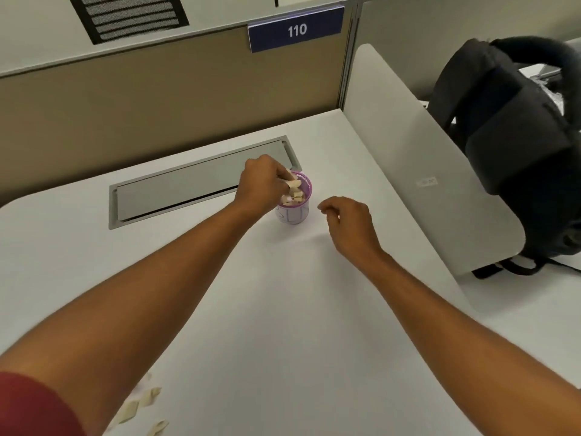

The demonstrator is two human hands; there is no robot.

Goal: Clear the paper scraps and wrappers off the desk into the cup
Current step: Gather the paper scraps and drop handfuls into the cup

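While my left hand (262, 180) pinches a paper scrap (294, 184) over the rim of the purple cup (294, 202), already heaped with scraps near the middle of the desk (283, 309), my right hand (347, 221) hovers just beside the cup, fingers loosely curled and holding nothing. I judge this a drop-off step. Next I'd let go, then reach back for the loose scraps (138, 404) at the near left edge.

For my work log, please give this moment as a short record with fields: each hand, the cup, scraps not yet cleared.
left hand: over the cup, pinching a paper scrap at the rim
right hand: beside the cup, fingers loosely curled, holding nothing
cup: purple-rimmed, upright on the white desk, scraps inside
scraps left: several at the desk's near left edge
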